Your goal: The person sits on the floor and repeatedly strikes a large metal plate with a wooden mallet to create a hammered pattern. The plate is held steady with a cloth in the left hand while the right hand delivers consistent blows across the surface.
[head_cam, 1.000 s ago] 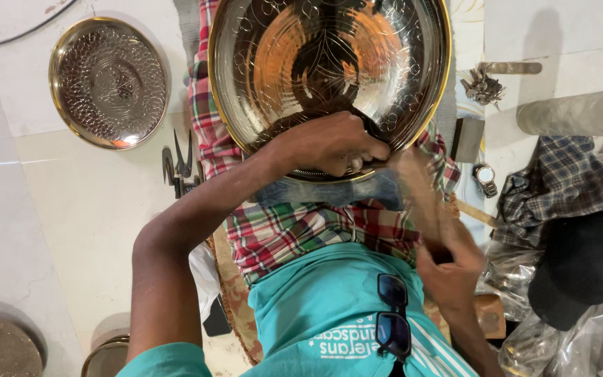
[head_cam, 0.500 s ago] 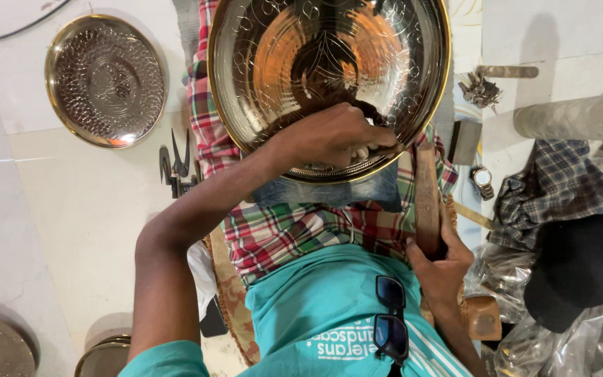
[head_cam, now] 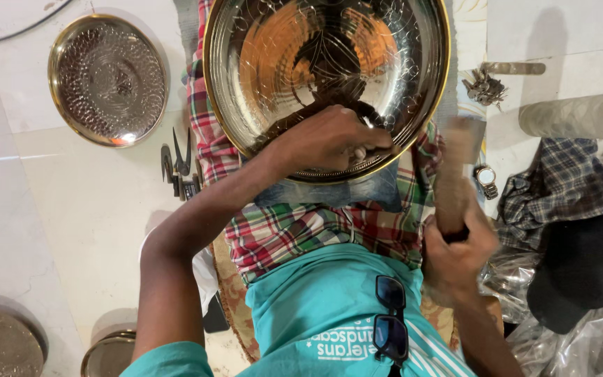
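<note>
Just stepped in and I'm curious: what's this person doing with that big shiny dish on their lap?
A seated person rests a large round engraved brass plate on their lap, over a checked cloth. The left hand presses on the plate's near rim, its fingers curled around something small that I cannot make out. The right hand grips a blurred wooden mallet beside the plate. A smaller hammered metal plate and dark pliers lie on the pale floor.

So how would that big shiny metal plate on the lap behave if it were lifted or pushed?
The big plate looks rigid: thin sheet metal with a rolled rim. Its polished, mirror-like face is probably slippery. Propped tilted on the checked cloth, it would likely slide or tip without the left hand on it.
</note>
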